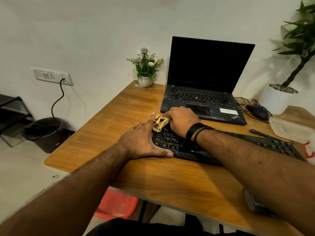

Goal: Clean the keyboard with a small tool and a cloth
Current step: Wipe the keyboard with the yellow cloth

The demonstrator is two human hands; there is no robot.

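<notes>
A black keyboard [190, 151] lies across the wooden desk [170, 178]; my right forearm covers its middle. My right hand [181, 120] grips a bunched tan cloth [159, 123] and holds it down on the keyboard's far left corner. My left hand [144, 138] lies flat with straight fingers against the keyboard's left end, thumb along its front edge. A thin black pen-like tool [260, 133] lies on the desk behind the keyboard's right part.
A dusty open laptop [202, 99] stands behind the keyboard, with a mouse [257, 111] and cables to its right. A small flower pot [145, 79], a large potted plant [279, 97], a plastic container [291, 128] and a dark phone-like object [254, 203] also occupy the desk. A bin [46, 133] stands on the floor at left.
</notes>
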